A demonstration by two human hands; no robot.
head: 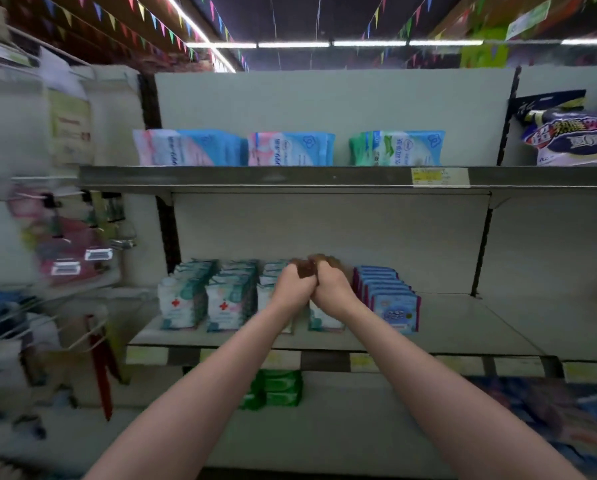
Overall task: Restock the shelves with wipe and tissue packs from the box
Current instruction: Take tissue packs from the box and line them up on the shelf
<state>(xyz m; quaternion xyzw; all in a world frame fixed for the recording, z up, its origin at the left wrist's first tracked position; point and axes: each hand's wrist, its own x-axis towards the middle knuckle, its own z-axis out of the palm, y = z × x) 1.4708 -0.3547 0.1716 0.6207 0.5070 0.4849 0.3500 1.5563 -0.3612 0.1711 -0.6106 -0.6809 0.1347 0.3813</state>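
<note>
Both bare forearms reach forward to the middle grey metal shelf [463,317], where the left hand [295,289] and the right hand [331,287] meet, touching side by side above the rows of packs. Their fingers [319,263] are curled forward around a small dark brown thing [306,271] held between them, but the blur there leaves unclear what it is and exactly how each hand grips it. Under and behind the hands stand rows of white and teal wipe packs with red crosses [186,299], lined front to back on the left part of this shelf, and one more white and teal pack [324,318] shows just below the right wrist. Just beside the right hand stands a row of blue and purple tissue packs [390,299]; the shelf to their right is bare. On the upper grey metal shelf [290,176] three groups stand upright and apart: pink and blue soft packs [186,147] on the left, more pink and blue packs [290,148] in the middle, and green and blue packs [397,147] on the right, above a yellow and white price label [440,176]. Below the middle shelf lie stacked green packs [276,389]. A dark blue and white printed bag [570,133] sits at the far right, and blurred hanging goods [65,251] fill the left.
</note>
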